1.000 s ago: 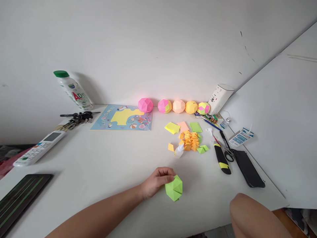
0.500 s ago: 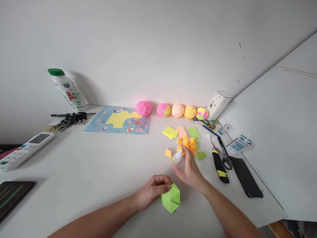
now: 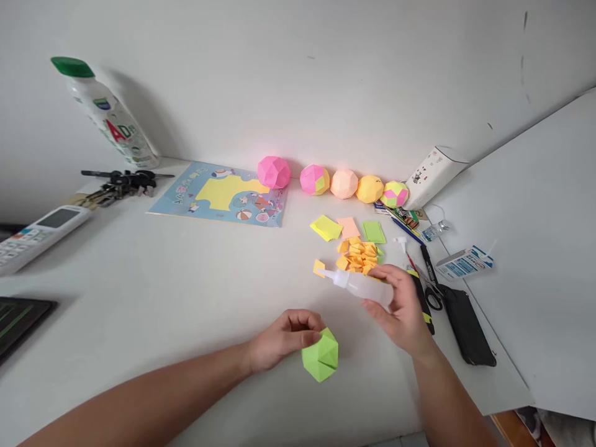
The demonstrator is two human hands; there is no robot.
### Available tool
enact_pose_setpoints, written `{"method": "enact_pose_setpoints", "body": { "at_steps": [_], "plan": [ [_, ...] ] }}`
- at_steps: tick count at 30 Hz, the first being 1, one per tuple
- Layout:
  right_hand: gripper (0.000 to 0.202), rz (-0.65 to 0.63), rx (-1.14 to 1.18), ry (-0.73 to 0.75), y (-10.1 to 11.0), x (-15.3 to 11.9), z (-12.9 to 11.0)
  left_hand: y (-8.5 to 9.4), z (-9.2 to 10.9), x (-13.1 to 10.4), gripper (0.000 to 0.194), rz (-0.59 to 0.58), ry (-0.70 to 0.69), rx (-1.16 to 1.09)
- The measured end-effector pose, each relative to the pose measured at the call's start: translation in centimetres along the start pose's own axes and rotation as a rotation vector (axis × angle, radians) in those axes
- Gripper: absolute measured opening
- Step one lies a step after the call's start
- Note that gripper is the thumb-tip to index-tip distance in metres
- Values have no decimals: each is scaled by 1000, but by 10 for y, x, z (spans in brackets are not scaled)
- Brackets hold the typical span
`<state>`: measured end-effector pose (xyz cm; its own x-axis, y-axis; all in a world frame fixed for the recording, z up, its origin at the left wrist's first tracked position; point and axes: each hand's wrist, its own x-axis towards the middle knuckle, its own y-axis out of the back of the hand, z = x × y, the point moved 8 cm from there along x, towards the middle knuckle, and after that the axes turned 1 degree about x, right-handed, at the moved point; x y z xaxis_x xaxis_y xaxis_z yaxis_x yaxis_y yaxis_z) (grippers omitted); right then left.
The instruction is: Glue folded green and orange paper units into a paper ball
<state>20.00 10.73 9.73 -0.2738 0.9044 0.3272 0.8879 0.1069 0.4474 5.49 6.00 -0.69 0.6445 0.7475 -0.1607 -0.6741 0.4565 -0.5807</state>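
Note:
Near the front of the white table, my left hand [image 3: 291, 338] pinches a green folded-paper ball [image 3: 320, 357] by its upper left side; a slit shows across its face. To the right, my right hand [image 3: 403, 310] holds a translucent white squeeze bottle [image 3: 365, 287], which lies nearly level with its nozzle pointing left. The nozzle tip is over or beside a small orange paper square [image 3: 319, 267]. Just behind the bottle sits a pile of folded orange paper pieces [image 3: 358, 253]. Yellow [image 3: 326, 228], peach [image 3: 349, 228] and green [image 3: 374, 231] paper sheets lie behind the pile.
Several paper balls [image 3: 343, 184] line the wall. A blue patterned sheet [image 3: 179, 197], white bottle [image 3: 118, 121], keys [image 3: 123, 183], remote [image 3: 46, 236] and dark-screened device [image 3: 21, 320] are left. Scissors [image 3: 434, 299], a cutter [image 3: 426, 313], black case [image 3: 468, 326] and small carton [image 3: 465, 263] are right.
My right hand has taken hold of the squeeze bottle, raised it and moved right with it. The camera view has shifted. My left hand still holds the green ball.

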Motion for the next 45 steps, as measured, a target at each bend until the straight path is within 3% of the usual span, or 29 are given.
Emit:
{"method": "enact_pose_setpoints", "body": {
  "at_steps": [3, 5, 11, 15, 23, 45],
  "plan": [
    [28, 99, 151, 17, 17, -3, -5, 2, -1, 0, 22, 0, 4, -2],
    [24, 92, 271, 4, 18, -4, -3, 3, -2, 0, 21, -6, 4, -1],
    [20, -131, 515, -144, -7, -9, 1, 0, -1, -1, 17, -82, 16, 35],
    [21, -233, 437, -240, -19, -15, 1, -4, 0, -1, 17, -126, 20, 60],
    [22, -317, 347, -296, -32, -16, 0, -4, -1, -2, 15, -130, 33, 93],
    [23, -344, 335, -331, -35, -19, 0, -4, -1, -1, 19, -125, 37, 97]
  ]
}}
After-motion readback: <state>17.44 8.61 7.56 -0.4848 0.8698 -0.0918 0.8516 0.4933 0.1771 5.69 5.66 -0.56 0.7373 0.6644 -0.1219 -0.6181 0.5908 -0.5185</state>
